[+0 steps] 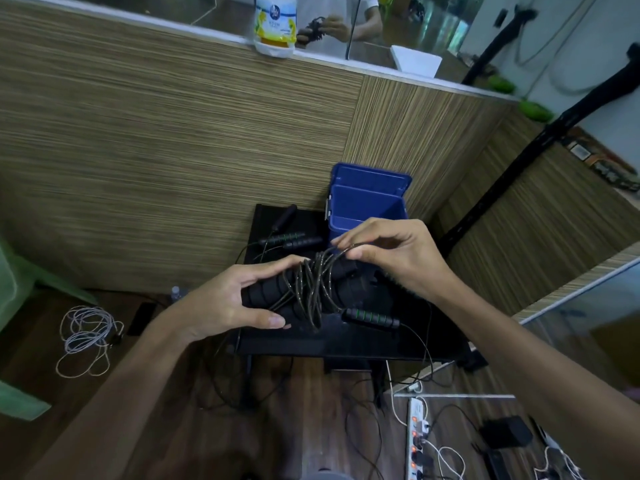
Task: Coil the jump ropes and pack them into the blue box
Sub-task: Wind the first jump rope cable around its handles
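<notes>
Head camera looks down on two bare hands above a small black table (pixel 346 344). Left hand (pixel 221 303) curls its fingers around two black foam handles (pixel 266 294), their long axis running left to right. Right hand (pixel 398 254) pinches a loop of speckled cord (pixel 311 289) wound crosswise over them. Just beyond the right fingertips stands the open blue plastic box (pixel 367 209), nearer that hand.

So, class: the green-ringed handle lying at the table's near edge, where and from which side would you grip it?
Grip the green-ringed handle around its middle, from above. It lies flat on the black table, its length exposed, with its cord trailing off the right end.
</notes>
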